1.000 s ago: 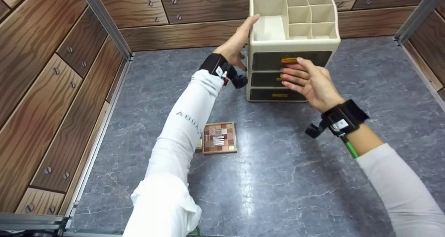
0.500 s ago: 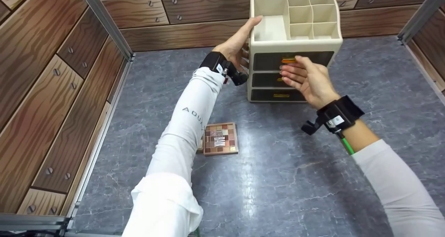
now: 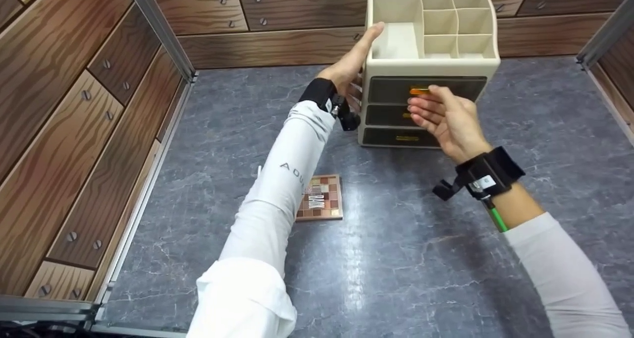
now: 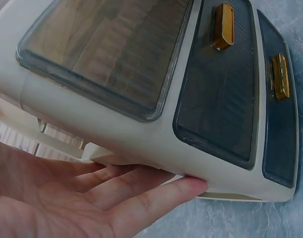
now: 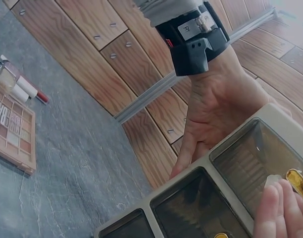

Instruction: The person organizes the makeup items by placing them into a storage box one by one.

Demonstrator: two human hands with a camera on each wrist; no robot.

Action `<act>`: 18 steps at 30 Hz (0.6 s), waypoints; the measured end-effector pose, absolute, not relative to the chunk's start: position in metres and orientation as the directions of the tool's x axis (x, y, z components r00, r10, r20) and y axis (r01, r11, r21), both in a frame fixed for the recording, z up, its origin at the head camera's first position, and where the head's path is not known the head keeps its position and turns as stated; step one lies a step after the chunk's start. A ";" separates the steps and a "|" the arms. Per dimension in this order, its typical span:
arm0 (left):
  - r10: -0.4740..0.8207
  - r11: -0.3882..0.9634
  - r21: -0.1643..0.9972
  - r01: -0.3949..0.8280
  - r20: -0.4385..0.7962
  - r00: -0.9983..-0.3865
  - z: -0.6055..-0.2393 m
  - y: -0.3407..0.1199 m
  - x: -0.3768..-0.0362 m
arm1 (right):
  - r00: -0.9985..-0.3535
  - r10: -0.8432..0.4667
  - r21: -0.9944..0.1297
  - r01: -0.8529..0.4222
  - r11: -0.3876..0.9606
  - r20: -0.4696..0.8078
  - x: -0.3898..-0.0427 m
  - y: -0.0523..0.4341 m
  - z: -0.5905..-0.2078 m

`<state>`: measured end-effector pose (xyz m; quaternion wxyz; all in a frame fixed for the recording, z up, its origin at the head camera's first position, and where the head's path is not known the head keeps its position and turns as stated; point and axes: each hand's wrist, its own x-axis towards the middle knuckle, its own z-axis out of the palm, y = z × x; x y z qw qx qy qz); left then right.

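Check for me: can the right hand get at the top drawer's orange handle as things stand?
Probably yes. The right hand is in front of the organizer, fingertips right beside the top drawer handle, nothing between them. The left hand rests flat on the organizer's side, clear of the front.

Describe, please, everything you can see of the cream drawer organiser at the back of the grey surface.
The cream organiser looks like glossy plastic and stands upright on the grey marbled surface near the wooden back wall. Its open top is split into one large compartment and six small ones, all bare. Below sit three dark translucent drawers with amber handles, all shut. The left hand lies flat against its left side, fingertips at the rim; the right hand has its fingertips at the top drawer's handle.
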<state>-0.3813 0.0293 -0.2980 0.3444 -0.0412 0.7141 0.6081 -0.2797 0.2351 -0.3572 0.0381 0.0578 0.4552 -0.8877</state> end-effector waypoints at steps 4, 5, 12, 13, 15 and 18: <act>0.377 0.262 0.856 -0.445 -0.515 -0.769 -0.297 0.026 -0.378 | -0.992 -0.030 -0.802 0.116 -0.587 -0.122 -0.275 0.235 -0.358; 0.374 0.257 0.854 -0.453 -0.520 -0.768 -0.297 0.025 -0.377 | -0.992 -0.034 -0.802 0.118 -0.586 -0.121 -0.273 0.234 -0.359; 0.373 0.232 0.855 -0.464 -0.519 -0.769 -0.298 0.024 -0.376 | -0.994 -0.048 -0.811 0.110 -0.575 -0.101 -0.260 0.232 -0.362; 0.376 0.233 0.858 -0.457 -0.513 -0.772 -0.299 0.024 -0.377 | -0.995 -0.045 -0.811 0.103 -0.575 -0.094 -0.258 0.232 -0.362; 0.384 0.227 0.862 -0.453 -0.507 -0.772 -0.300 0.026 -0.379 | -0.996 -0.039 -0.813 0.091 -0.575 -0.084 -0.254 0.232 -0.363; 0.381 0.227 0.867 -0.444 -0.498 -0.779 -0.302 0.027 -0.380 | -0.997 -0.029 -0.811 0.079 -0.579 -0.076 -0.248 0.232 -0.364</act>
